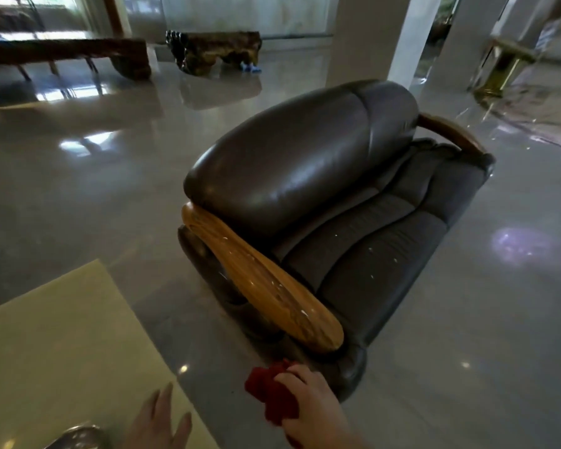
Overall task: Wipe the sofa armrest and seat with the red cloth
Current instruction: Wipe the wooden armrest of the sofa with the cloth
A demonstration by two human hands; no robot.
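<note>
Now a crumpled red cloth (271,392) is held tight in the right hand (314,403), low in the middle of the frame, just below the near end of the long shiny wooden armrest (259,280). No wiping has been started, it seems. The left hand (161,422) is held open and empty at the bottom left. White specks are seen on the armrest and the dark grey leather seat (363,254). If the cloth is kept bunched up, some specks could be missed.
</note>
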